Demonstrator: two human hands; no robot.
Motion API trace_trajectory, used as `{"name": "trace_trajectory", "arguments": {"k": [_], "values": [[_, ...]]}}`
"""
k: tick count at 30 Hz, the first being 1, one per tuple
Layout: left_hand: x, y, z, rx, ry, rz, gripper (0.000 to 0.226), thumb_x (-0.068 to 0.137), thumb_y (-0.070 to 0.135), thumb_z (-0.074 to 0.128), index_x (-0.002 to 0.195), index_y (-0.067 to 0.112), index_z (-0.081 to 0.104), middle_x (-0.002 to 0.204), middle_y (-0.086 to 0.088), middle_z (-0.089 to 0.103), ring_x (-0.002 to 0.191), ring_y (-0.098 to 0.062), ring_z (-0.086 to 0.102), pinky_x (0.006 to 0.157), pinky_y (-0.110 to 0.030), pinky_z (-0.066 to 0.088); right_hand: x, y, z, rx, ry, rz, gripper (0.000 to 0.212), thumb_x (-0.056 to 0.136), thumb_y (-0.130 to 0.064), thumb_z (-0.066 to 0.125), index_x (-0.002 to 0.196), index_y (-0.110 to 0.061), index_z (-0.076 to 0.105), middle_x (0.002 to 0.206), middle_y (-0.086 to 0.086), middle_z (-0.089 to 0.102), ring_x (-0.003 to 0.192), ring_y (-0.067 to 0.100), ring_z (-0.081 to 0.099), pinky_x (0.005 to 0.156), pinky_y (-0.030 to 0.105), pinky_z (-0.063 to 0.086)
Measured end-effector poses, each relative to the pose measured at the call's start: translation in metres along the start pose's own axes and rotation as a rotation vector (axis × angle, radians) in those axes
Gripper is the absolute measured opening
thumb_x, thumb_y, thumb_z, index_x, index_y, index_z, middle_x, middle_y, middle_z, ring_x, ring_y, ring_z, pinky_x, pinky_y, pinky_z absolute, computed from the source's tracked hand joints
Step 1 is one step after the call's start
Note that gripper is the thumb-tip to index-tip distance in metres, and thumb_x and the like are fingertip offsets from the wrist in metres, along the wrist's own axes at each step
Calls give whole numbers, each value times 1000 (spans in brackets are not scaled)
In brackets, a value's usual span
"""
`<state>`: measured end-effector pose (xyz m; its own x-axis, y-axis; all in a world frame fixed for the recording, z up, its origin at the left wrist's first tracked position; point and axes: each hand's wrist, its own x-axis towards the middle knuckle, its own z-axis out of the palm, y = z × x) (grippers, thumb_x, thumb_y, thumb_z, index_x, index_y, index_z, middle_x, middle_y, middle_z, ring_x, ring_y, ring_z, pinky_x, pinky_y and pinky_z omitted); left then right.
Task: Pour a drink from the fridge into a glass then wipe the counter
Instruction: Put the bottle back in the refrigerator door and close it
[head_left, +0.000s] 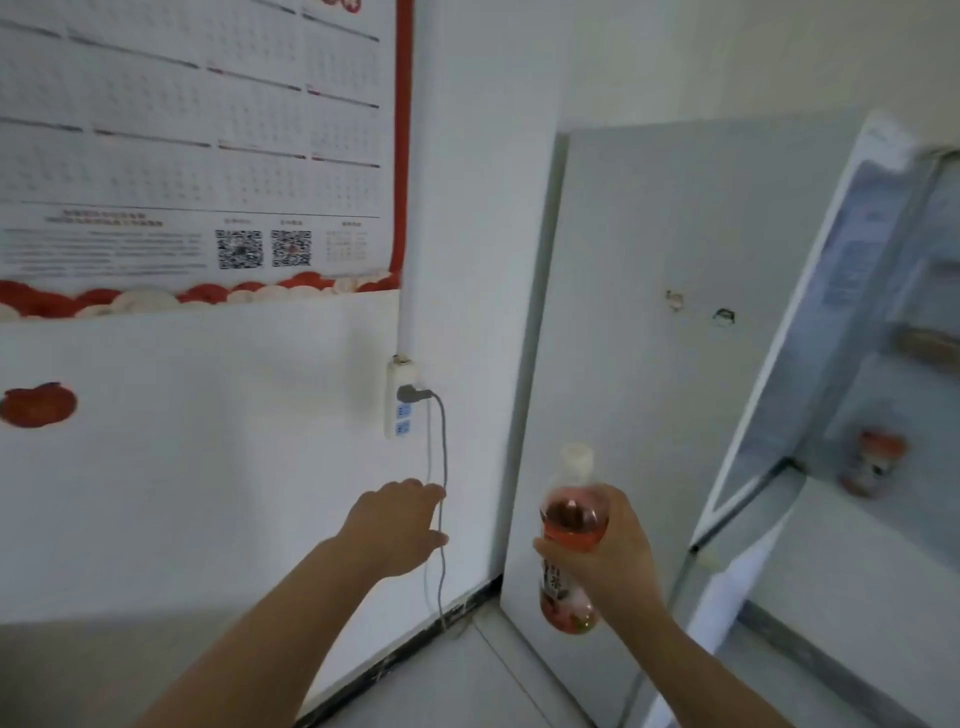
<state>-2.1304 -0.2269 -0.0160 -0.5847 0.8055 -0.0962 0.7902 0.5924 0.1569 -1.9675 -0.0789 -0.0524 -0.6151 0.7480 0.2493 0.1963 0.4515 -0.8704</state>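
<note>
My right hand (615, 551) grips a plastic bottle (571, 514) of reddish drink with a white cap, held upright in front of the open fridge door (670, 332). My left hand (400, 525) is stretched forward toward the white wall, fingers apart and empty, close to a grey cable (441, 519). At the right the fridge (883, 395) stands open; a second, blurred bottle (872, 460) sits inside on a low shelf. No glass or counter is in view.
A wall calendar (197, 150) with a red border hangs at the upper left. A white power strip (401, 400) with a grey plug is fixed to the wall. A red sticker (37, 405) is at the left. Grey floor lies below.
</note>
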Motion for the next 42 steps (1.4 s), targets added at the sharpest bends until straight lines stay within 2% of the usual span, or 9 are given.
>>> {"name": "trace_trajectory", "arguments": {"k": [5, 8, 10, 14, 17, 27, 31, 36, 42], "values": [[27, 110, 17, 1, -31, 192, 54, 95, 38, 46, 144, 21, 31, 144, -3, 41, 131, -21, 40, 107, -35, 34, -11, 53, -99, -63, 172, 139, 66, 53, -30, 86, 107, -31, 48, 105, -6, 58, 97, 15, 58, 88, 38, 51], [39, 173, 26, -14, -56, 292, 56, 96, 39, 45, 145, 22, 27, 147, -3, 38, 133, -20, 38, 108, -34, 34, -23, 78, -154, -98, 271, 190, 66, 51, -37, 83, 109, -28, 53, 105, -8, 59, 97, 15, 59, 82, 34, 51], [46, 211, 33, 2, -66, 359, 55, 95, 39, 46, 145, 22, 29, 144, -4, 41, 130, -22, 41, 106, -35, 37, -32, 91, -187, -105, 332, 234, 62, 55, -31, 84, 108, -27, 52, 104, -8, 57, 95, 15, 57, 77, 30, 45], [59, 277, 43, 46, -96, 475, 50, 95, 39, 46, 140, 18, 37, 139, -7, 45, 125, -25, 45, 103, -38, 39, -49, 114, -239, -128, 471, 314, 63, 52, -31, 83, 108, -29, 53, 107, -8, 58, 97, 16, 57, 83, 37, 49], [70, 317, 49, 64, -105, 557, 50, 94, 38, 47, 139, 18, 37, 140, -7, 45, 126, -25, 45, 103, -37, 39, -56, 127, -268, -142, 560, 341, 60, 51, -32, 83, 104, -28, 55, 102, -7, 60, 93, 16, 59, 78, 35, 49], [154, 414, 61, 74, -132, 776, 45, 94, 33, 48, 136, 17, 41, 139, -7, 47, 125, -26, 47, 102, -38, 41, -24, 163, -329, -159, 734, 447, 58, 60, -16, 84, 101, -25, 45, 98, -2, 55, 86, 17, 54, 77, 32, 43], [203, 441, 59, 75, -133, 826, 49, 94, 34, 49, 139, 17, 38, 141, -9, 45, 127, -28, 45, 104, -39, 39, 18, 186, -346, -201, 783, 482, 62, 53, -21, 87, 104, -18, 53, 100, 1, 62, 91, 21, 61, 81, 38, 50], [256, 471, 60, 94, -151, 870, 52, 95, 35, 49, 142, 18, 35, 143, -9, 43, 128, -27, 45, 104, -38, 38, 64, 206, -356, -179, 828, 488, 62, 53, -19, 87, 104, -23, 52, 104, -1, 61, 96, 22, 60, 88, 45, 50], [314, 514, 64, 47, -95, 905, 40, 95, 13, 43, 136, 15, 42, 138, -9, 48, 122, -27, 49, 99, -37, 43, 125, 228, -382, -196, 823, 458, 69, 54, -17, 87, 112, -23, 49, 105, -2, 56, 98, 20, 55, 90, 40, 47]]}}
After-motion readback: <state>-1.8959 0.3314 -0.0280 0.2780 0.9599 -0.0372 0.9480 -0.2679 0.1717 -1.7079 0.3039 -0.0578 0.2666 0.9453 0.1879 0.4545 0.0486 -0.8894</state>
